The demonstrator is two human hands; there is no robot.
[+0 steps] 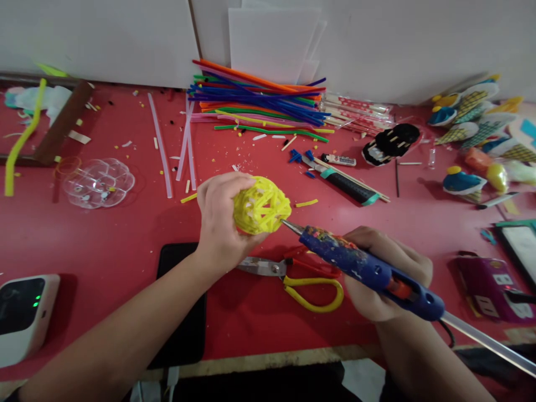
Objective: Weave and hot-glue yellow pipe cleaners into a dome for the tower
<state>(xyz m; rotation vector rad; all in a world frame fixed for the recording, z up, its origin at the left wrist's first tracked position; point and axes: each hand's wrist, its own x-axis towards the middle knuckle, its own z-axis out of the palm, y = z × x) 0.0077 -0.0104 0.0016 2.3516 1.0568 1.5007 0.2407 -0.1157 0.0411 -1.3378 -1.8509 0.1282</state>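
Note:
My left hand (220,220) is closed around a yellow woven straw ball (262,205), held just above the red table (125,234). My right hand (387,273) grips a blue glue gun (368,268) with paint specks. The gun's metal tip touches the lower right side of the ball. A clear glue stick pokes out of the gun's back toward the lower right corner.
Scissors (293,273) with yellow and red handles lie under my hands, beside a black pad (184,301). A pile of coloured straws (259,100) lies at the back. A clear plastic tray (98,183) is at left, a white device (25,312) at lower left, craft toys (473,123) and a purple power strip (489,287) at right.

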